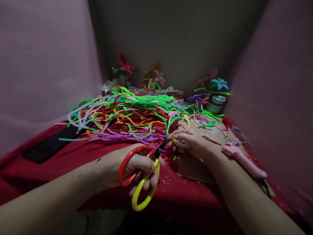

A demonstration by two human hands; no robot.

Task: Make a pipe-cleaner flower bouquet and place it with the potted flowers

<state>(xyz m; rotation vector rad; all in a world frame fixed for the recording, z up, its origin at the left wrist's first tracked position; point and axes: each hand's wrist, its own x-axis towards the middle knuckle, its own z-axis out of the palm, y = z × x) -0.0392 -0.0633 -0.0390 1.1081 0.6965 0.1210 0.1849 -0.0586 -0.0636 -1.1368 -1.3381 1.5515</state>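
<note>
My left hand (pixel 143 166) is closed around scissors (pixel 159 150) with one red and one yellow handle loop and dark blades. The blades point up and right, and their tips are beside my right fingertips. My right hand (pixel 197 143) pinches the lower stem of a pipe-cleaner flower (pixel 168 128) with a pale pink bud and green leaves, standing roughly upright. In the same hand sits a roll of tape (pixel 181 143) with a yellowish-green outer edge. What lies between the blades is too small to make out.
Behind my hands spreads a heap of coloured pipe cleaners (pixel 137 106). A black phone-like slab (pixel 49 145) lies left. A pink glue gun (pixel 244 159) rests right, beside a brown board (pixel 193 166). Finished flowers (pixel 220 83) stand at the back. Scraps dot the red cloth (pixel 186 192).
</note>
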